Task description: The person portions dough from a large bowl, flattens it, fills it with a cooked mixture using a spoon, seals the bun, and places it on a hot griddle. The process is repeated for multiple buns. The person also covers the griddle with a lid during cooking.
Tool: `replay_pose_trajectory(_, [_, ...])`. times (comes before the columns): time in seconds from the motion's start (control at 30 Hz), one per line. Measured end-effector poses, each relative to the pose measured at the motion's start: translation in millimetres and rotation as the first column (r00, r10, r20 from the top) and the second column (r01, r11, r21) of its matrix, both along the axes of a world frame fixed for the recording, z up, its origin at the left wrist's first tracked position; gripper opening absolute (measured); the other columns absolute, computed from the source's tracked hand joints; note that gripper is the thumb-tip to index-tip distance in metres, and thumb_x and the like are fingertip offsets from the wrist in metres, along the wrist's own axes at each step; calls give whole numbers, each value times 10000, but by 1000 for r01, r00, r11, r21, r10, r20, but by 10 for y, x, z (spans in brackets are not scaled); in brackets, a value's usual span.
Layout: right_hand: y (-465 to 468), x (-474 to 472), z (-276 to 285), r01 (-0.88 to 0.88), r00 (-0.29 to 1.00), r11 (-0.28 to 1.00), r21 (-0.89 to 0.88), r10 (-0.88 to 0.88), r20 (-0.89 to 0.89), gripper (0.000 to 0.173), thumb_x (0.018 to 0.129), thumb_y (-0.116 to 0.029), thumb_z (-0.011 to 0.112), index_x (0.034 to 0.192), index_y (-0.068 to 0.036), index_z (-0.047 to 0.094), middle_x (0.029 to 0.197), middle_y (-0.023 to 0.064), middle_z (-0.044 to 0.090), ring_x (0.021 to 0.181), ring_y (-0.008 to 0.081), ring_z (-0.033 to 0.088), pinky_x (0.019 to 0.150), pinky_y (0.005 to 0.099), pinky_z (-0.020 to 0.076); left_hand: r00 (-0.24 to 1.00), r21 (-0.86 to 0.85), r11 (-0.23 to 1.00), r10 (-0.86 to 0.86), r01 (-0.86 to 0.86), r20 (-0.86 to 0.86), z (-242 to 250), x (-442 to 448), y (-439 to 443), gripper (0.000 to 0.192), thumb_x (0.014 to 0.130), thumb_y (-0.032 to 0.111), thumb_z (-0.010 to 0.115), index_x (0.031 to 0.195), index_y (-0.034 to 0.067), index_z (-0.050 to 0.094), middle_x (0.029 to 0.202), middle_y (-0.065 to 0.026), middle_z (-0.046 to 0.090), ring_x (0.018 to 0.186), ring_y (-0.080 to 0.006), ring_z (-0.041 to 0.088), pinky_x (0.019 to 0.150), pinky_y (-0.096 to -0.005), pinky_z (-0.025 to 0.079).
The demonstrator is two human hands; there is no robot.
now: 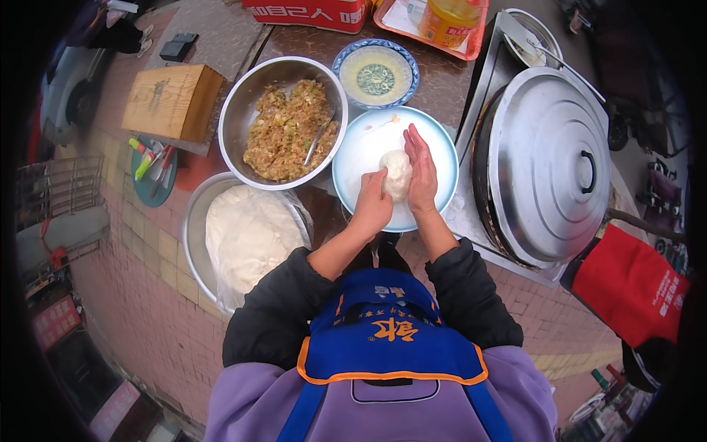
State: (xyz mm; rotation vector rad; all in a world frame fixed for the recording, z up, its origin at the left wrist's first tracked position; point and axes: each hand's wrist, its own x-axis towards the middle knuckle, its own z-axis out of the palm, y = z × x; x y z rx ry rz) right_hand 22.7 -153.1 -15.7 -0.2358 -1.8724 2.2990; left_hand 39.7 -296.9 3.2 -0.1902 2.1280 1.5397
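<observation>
A round piece of white dough [396,174] is held between my two hands above a white plate with a pale blue rim [353,185]. My left hand [374,201] pinches its near left side with curled fingers. Against its right side lies the palm of my right hand [422,171], fingers extended together. Left of the plate, a steel bowl [228,124] holds minced filling [287,132] with a spoon [315,145] in it. Nearer to me, a second metal bowl [194,243] contains a large mass of dough [248,235], partly under clear plastic film.
Beyond the plate stands a blue-patterned bowl of yellowish liquid [375,74]. A large round pan with a domed metal lid [547,166] is at right. Farther left are a wooden box [165,102] and a round tray with knives [154,190]. A red tray [475,47] holds a jar.
</observation>
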Motion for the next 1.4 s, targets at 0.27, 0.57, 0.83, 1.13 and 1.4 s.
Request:
replay_pose_trajectory(0.27, [-84, 43, 2, -159, 973, 442, 883, 222, 64, 511, 980, -212, 458, 1431, 26, 450, 1546, 205, 377, 1466, 375, 290, 1206, 491, 188, 992, 248, 969, -8, -24, 129, 57, -93, -96, 521, 931, -68, 396, 1449, -21, 391, 1395, -148, 384, 1239, -263, 495, 1032, -374, 480])
replay_pose_trajectory(0.57, [107, -2, 204, -303, 916, 673, 675, 402, 10, 554, 1035, -294, 372, 1490, 22, 377, 1583, 197, 324, 1491, 352, 254, 1219, 432, 170, 996, 28, 996, 80, -79, -45, 52, -114, -139, 524, 911, -72, 409, 1428, 10, 408, 1323, -153, 392, 1204, -255, 501, 925, -343, 516])
replay_pose_trajectory(0.83, [3, 174, 212, -11, 1000, 809, 588, -2, 22, 399, 1004, -171, 490, 1352, 17, 549, 1415, 214, 526, 1310, 347, 516, 1102, 396, 388, 912, -85, 979, -205, 187, -354, 36, -267, -138, 513, 836, -90, 496, 1335, 22, 540, 1388, -201, 473, 1255, -395, 496, 1039, -396, 442])
replay_pose_trajectory(1.13, [-39, 235, 273, 12, 998, 417, 909, 49, -36, 279, 775, -95, 786, 1002, -36, 636, 931, 126, 590, 785, 303, 631, 687, 397, 523, 768, -218, 936, -351, 276, -535, 65, -348, -213, 585, 782, -147, 511, 1331, 51, 555, 1421, -188, 499, 1264, -381, 526, 1015, -418, 473])
replay_pose_trajectory(1.4, [70, 26, 281, -242, 965, 361, 901, 186, 185, 205, 798, -112, 727, 969, -27, 653, 906, 148, 605, 861, 338, 629, 741, 431, 528, 846, -79, 961, -272, 266, -458, 94, -285, -275, 517, 811, -137, 489, 1295, 27, 567, 1347, -208, 524, 1212, -406, 540, 1002, -418, 467])
